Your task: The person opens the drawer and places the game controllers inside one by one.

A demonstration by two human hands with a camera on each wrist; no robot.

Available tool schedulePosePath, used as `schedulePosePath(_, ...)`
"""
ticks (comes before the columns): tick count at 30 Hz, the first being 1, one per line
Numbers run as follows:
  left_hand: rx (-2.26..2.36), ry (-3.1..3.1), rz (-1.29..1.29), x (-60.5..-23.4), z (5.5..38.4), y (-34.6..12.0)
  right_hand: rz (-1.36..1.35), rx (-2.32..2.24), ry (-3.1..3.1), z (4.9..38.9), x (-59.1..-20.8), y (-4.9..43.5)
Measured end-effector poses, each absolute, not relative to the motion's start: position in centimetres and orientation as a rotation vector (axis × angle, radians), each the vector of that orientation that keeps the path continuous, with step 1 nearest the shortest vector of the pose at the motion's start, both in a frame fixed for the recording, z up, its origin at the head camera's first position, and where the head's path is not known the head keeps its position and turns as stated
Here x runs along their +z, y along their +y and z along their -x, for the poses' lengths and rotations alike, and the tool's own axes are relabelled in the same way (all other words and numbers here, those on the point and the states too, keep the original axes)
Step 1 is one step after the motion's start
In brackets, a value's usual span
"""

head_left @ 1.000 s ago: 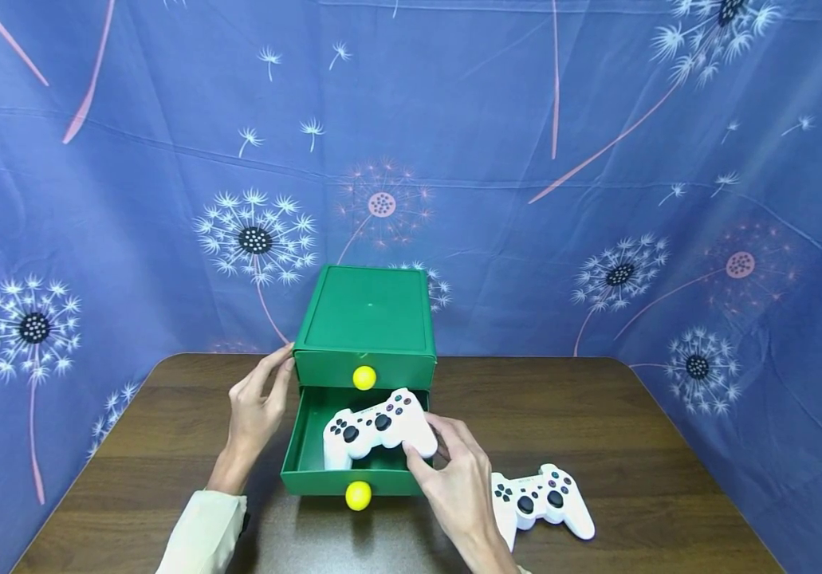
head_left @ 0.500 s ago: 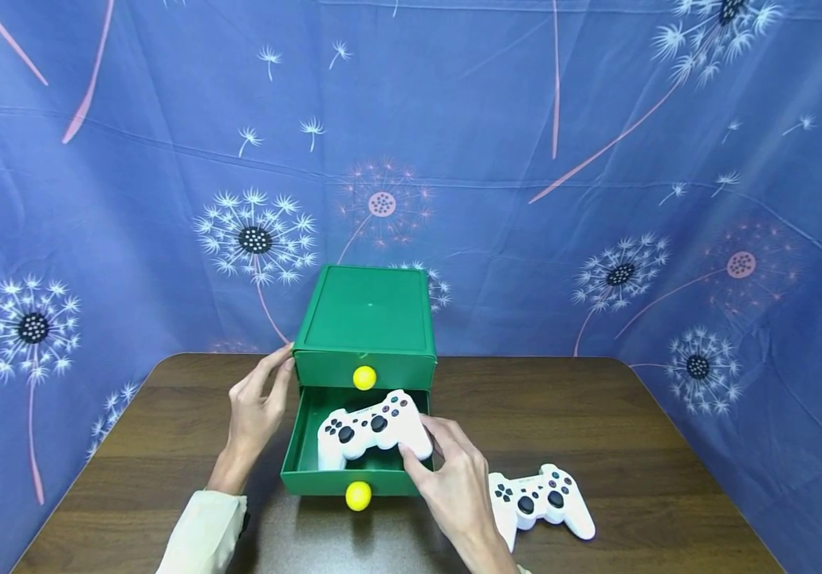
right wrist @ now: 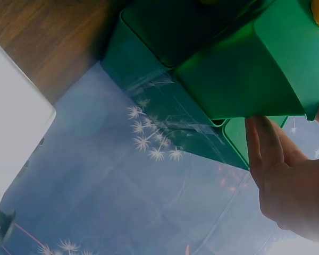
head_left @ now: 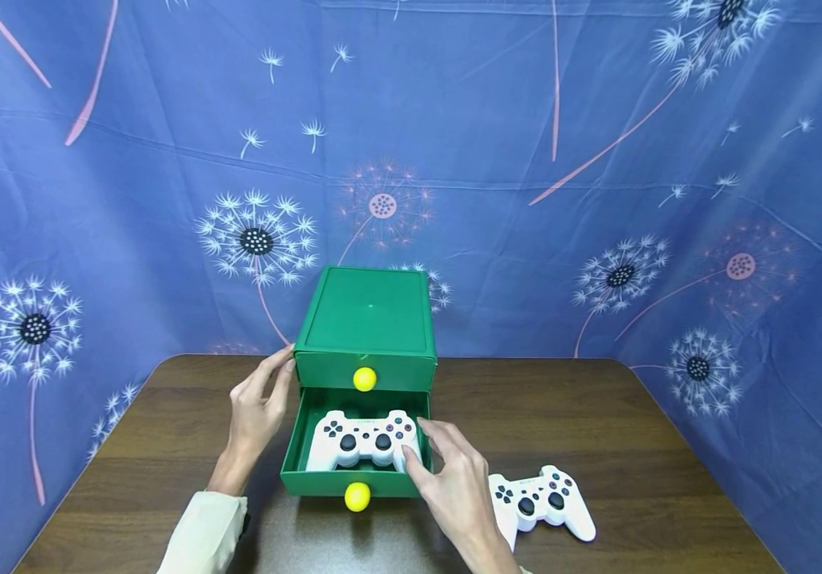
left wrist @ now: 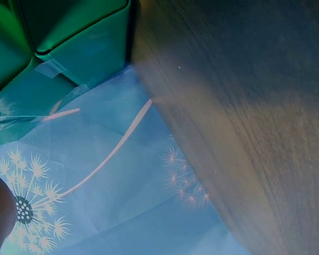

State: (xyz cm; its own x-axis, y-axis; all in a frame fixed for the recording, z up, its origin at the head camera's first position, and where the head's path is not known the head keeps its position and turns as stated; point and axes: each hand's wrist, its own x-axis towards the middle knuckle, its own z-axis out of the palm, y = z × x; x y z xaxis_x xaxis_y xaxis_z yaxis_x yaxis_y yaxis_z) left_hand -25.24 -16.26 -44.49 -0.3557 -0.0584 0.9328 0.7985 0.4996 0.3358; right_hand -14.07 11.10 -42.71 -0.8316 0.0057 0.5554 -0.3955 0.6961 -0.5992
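A white game controller [head_left: 366, 440] lies in the pulled-out lower drawer [head_left: 310, 481] of a small green drawer box [head_left: 367, 311], buttons and sticks facing up. At the drawer's right wall is my right hand [head_left: 457, 486], thumb and forefinger spread apart beside the controller's right grip. In the right wrist view, fingers [right wrist: 268, 143] reach up over the drawer's rim. My left hand [head_left: 254, 414] touches the upper left front corner of the box with extended fingertips. Yellow round knobs mark the upper drawer [head_left: 363, 379] and the lower one.
To the right of my right hand, a second white controller [head_left: 543, 502] lies on the brown wooden table [head_left: 561, 414], partly hidden by the wrist. Behind the table hangs a blue cloth [head_left: 482, 239] with dandelion prints.
The controller has shifted left and gone from tilted to lying level in the drawer. My right thumb and forefinger have let go of its grip. The left hand holds its place.
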Motion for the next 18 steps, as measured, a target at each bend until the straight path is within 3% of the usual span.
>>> schedulePosePath(10, -1.026, -1.695, 0.640, -44.5, 25.3, -16.3, -0.435, 1.062, -2.278, 14.2, -43.1, 11.8)
schedulePosePath(18, -1.024, -1.708, 0.639, -44.6, 25.3, -16.3, -0.738, 1.119, -2.009, 14.0, -43.0, 12.6)
